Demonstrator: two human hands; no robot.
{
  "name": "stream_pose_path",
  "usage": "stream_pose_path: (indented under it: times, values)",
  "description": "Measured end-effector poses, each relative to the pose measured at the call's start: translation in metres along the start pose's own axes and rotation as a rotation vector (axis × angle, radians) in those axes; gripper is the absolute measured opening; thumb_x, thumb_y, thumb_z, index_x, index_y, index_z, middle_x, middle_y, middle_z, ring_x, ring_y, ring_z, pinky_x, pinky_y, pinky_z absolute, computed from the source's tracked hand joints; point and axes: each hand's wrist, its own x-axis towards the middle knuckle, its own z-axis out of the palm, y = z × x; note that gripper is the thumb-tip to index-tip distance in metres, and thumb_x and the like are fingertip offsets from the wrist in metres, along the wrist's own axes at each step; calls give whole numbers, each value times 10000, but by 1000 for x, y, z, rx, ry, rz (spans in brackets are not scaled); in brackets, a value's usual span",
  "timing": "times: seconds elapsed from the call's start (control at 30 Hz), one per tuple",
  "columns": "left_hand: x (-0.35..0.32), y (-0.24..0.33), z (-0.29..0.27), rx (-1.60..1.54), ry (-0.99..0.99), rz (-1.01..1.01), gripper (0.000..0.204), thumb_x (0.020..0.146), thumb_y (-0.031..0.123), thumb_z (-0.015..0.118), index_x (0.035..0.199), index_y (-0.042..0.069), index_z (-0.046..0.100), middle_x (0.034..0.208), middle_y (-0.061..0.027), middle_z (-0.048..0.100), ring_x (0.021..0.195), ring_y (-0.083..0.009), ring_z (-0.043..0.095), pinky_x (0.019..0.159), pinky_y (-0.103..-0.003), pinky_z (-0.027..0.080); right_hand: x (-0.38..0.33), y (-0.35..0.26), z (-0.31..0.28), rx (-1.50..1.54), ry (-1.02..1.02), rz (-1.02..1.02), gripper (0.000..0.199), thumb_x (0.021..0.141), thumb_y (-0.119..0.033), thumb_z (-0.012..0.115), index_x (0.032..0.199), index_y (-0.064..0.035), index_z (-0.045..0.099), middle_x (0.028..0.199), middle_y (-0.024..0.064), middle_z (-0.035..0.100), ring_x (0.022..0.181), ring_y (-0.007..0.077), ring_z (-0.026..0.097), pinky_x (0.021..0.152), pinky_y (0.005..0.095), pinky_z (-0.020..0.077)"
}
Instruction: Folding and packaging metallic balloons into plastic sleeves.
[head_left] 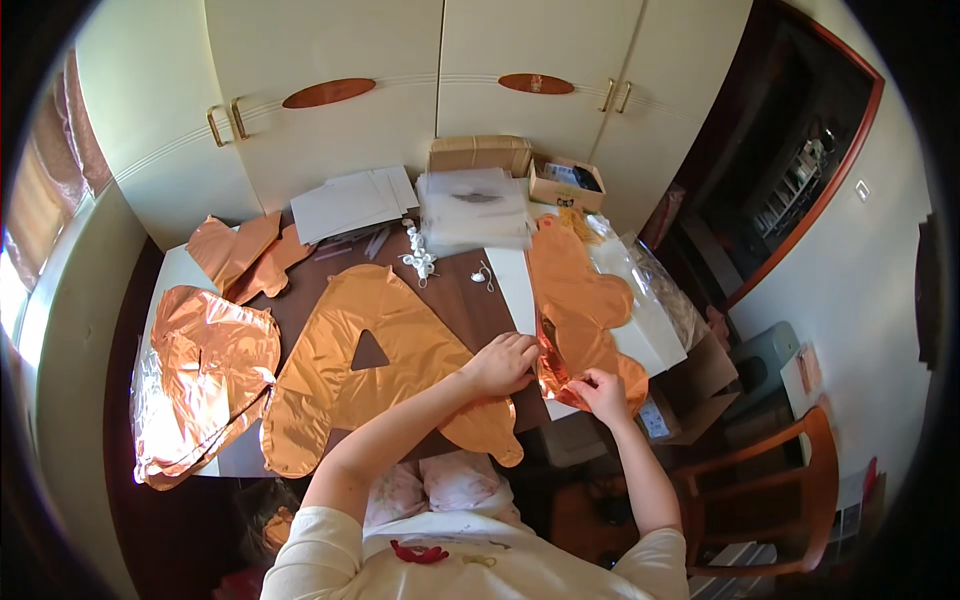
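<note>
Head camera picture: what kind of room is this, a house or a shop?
Most likely a room in a home. Cream wardrobe doors with handles fill the wall, a wooden chair stands at the right, and a dark table holds foil balloons and cardboard boxes.

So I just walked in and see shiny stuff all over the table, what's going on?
A person at the table is handling flat copper foil balloons. Both hands hold the lower edge of one balloon: left hand on its left edge, right hand pinching its bottom tip. A letter-shaped balloon lies flat beside it, with more piled at the left.
</note>
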Motion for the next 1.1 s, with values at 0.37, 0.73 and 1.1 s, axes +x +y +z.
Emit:
stream_pose_path:
  times: [0.37, 0.73, 1.1]
  values:
    - [-10, -1, 11, 106, 25, 186, 386, 895, 393, 522, 1159, 117, 576, 1288, -115, 503, 1241, -256, 439, 1026, -435, 339, 63, -46, -113, 559, 712, 5, 150, 948, -170, 511, 835, -85, 459, 719, -11, 486, 643, 63, 453, 594, 209, 381]
    - [5, 17, -37, -1829, -64, -609, 816, 878, 671, 342, 1409, 53, 290, 1378, -122, 420, 1241, -251, 443, 1012, -439, 366, 18, -159, -50, -1010, 342, -1379, 168, 780, -104, 623, 851, -133, 474, 996, 25, 649, 495, 76, 489, 404, 243, 370]
    - [-30, -15, -73, -1267, 319, -751, 419, 844, 80, 616, 1233, 65, 460, 996, -37, 600, 841, -123, 591, 668, -260, 500, -32, -164, 60, -749, -103, -1668, 67, 786, -222, 604, 841, -201, 575, 1037, -43, 658, 485, 36, 416, 428, 182, 290]
